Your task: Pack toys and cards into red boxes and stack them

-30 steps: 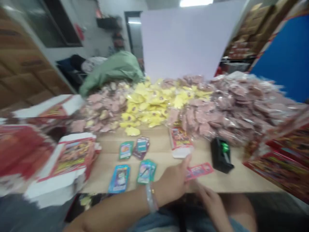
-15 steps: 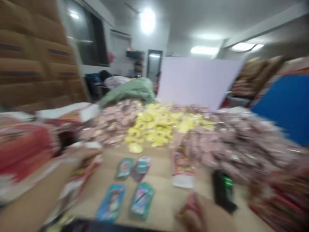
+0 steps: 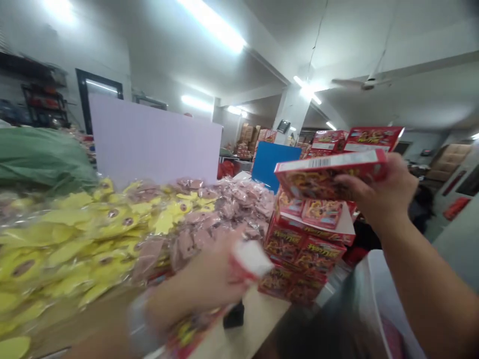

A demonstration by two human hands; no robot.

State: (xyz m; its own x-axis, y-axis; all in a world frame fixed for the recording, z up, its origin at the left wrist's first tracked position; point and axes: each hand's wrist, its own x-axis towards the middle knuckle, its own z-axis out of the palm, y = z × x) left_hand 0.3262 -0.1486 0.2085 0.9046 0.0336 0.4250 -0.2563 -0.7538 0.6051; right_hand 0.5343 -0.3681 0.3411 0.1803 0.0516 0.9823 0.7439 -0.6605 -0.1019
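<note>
Head view: right hand (image 3: pixel 378 193) grips red box (image 3: pixel 326 175), long axis nearly level left-right; left hand (image 3: pixel 202 281) blurred, grip unclear.

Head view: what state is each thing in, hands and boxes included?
right hand: raised, closed on the red box
red box: held aloft, roughly level
left hand: blurred, closed on a printed carton
stacked red boxes: piled in layers
yellow packets: heaped loose
pink packets: heaped loose
ceiling lights: on
</note>
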